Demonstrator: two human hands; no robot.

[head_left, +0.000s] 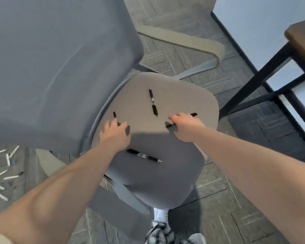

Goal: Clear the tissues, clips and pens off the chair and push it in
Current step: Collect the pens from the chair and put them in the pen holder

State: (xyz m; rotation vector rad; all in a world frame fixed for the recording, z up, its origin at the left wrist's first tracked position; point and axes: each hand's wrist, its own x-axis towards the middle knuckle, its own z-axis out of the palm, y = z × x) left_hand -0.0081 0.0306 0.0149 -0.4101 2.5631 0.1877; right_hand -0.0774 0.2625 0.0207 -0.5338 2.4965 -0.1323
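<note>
A grey office chair has its seat point(183, 95) below me and its tall backrest point(60, 67) at the left. Several black pens lie on the seat. One pen point(153, 101) lies in the middle, pointing away from me. Another pen point(143, 155) lies near the front, partly under my left wrist. My left hand point(115, 134) rests on the seat with fingers spread, its fingertips over a third pen point(114, 115) by the backrest. My right hand point(185, 127) curls around a fourth pen point(194, 114), whose two ends stick out either side.
A wooden table point(303, 37) on black legs point(253, 81) stands at the right, close to the seat's far edge. The chair's armrest point(192, 41) reaches out behind the seat. Small white sticks point(5, 173) lie scattered on the carpet at the left. My shoe point(159, 213) is under the seat front.
</note>
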